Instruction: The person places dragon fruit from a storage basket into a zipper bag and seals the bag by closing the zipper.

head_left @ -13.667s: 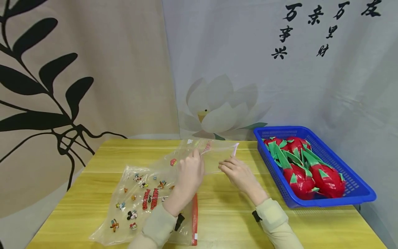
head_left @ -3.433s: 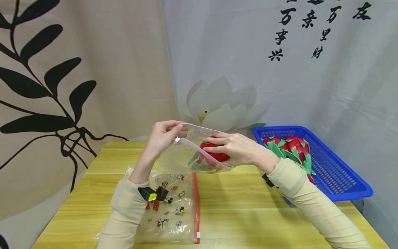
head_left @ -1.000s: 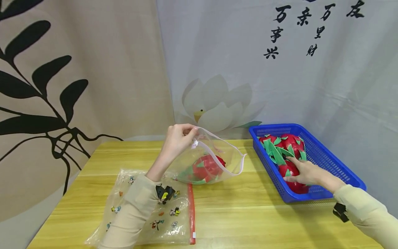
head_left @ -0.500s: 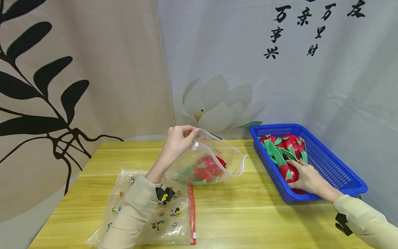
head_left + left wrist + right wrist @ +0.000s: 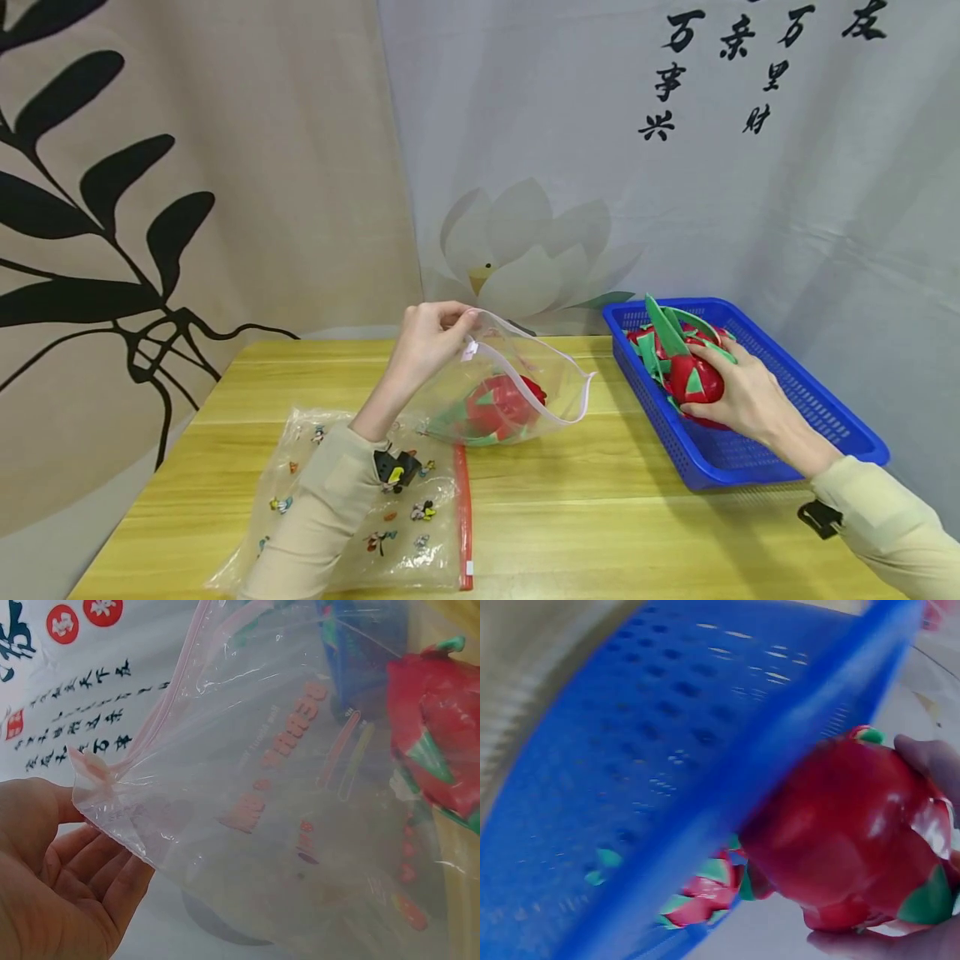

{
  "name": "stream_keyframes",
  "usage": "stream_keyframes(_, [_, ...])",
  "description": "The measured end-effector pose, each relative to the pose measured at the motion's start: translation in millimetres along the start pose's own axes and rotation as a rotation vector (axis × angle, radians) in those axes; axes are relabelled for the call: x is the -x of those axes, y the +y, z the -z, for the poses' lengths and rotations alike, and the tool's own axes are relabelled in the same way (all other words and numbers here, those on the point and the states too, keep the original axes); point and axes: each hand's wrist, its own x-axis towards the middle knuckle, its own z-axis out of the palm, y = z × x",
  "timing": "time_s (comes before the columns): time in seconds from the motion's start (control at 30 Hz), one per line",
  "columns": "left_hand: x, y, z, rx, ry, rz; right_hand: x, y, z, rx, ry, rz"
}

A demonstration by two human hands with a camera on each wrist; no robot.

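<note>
My left hand (image 5: 427, 354) pinches the top corner of a clear zip bag (image 5: 202, 817) with a pale pink edge. The bag's mouth gapes toward the right. Inside it lies one red dragon fruit (image 5: 498, 408) with green scales, low in the bag. At the right, my right hand (image 5: 753, 400) grips another dragon fruit (image 5: 693, 379) around its body, its long green leaves pointing up. In the right wrist view this fruit (image 5: 840, 832) is beside the basket's blue rim, thumb and fingers around it. More dragon fruits sit behind it, partly hidden.
A blue plastic basket (image 5: 651, 417) stands at the table's right side. Flat on the wooden table (image 5: 570, 533), at the left, lies a larger clear bag (image 5: 405, 554) with cartoon prints and a red zip edge, partly under the left forearm. A curtain (image 5: 315, 167) hangs behind.
My right hand has closed around a dragon fruit in the basket and lifted it up and slightly left. My left hand and the zip bag have stayed in place during the last second.
</note>
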Motion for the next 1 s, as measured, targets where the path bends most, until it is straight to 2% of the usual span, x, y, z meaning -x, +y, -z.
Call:
stream_keyframes(0.13, [1.2,0.9,0.7,0.008,0.001,-0.003,-6.4,-10.7,4.9,-0.014,0.064,0.026])
stream_keyframes(0.4, [3.3,2.2,2.1,0.007,-0.001,-0.013,-17.7,-27.6,6.0,-0.013,0.187,0.133])
stream_keyframes(0.73, [3.1,0.6,1.4,0.012,-0.004,-0.010,-27.5,-46.5,6.1,0.020,0.243,0.225])
stream_keyframes(1.0, [3.8,0.7,0.4,0.024,0.004,-0.017,-36.2,-66.3,12.4,-0.008,0.320,0.379])
